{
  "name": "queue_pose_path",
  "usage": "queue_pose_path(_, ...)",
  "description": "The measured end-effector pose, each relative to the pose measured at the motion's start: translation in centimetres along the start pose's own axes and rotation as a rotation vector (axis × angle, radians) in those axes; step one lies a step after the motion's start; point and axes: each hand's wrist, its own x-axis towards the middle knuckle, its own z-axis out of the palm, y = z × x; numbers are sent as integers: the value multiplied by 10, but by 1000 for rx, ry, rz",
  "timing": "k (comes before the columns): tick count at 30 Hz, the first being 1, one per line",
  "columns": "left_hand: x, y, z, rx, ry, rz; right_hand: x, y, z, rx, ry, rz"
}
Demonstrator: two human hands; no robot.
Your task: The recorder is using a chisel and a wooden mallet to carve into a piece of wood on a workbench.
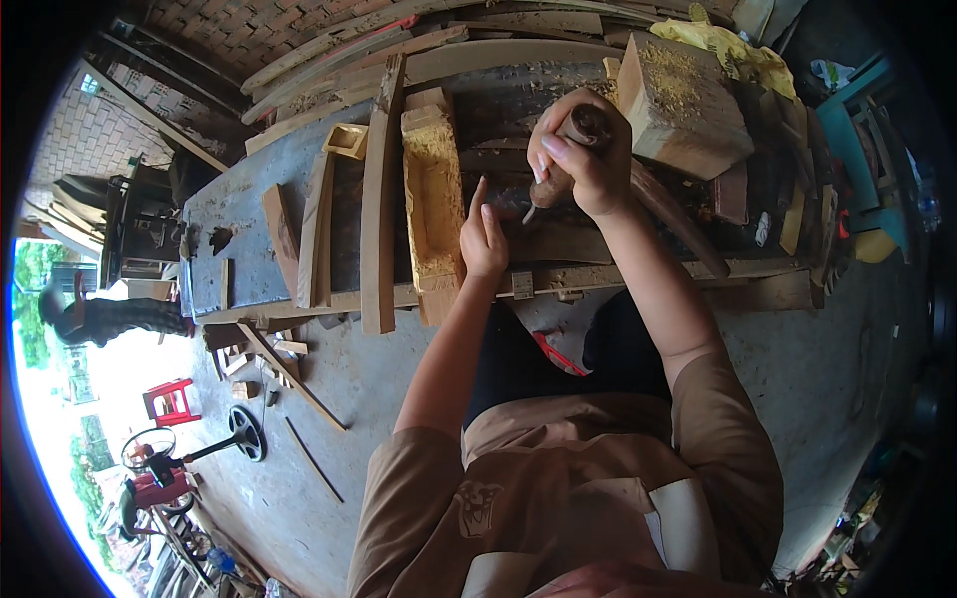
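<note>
My right hand (588,159) is closed round the thick brown wooden handle of a chisel (588,126), whose short metal end points down to the left above the bench. Left of it, my left hand (483,239) has its fingers stretched out, the index finger pointing away from me. It rests against the right side of a long wooden block (436,291) with a hollow cut along it. Pale shavings cover the hollow. The chisel's tip is apart from the block.
The workbench (239,239) carries several planks (381,199), a small hollowed wooden box (345,141) and a big timber block (688,105) topped with sawdust. A dark rounded stick (688,224) lies right of my hands. A person (110,319) is far left, near a red stool (171,402).
</note>
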Motion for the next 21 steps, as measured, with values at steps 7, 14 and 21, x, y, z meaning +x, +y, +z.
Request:
queue_pose_path(7,0,2,0,54,4,7,-2,1,1,-8,10,17)
queue_pose_path(14,0,3,-1,12,3,4,-2,2,6,-46,-14,18)
queue_pose_path(21,0,0,1,44,26,41,-3,4,6,-62,-25,12)
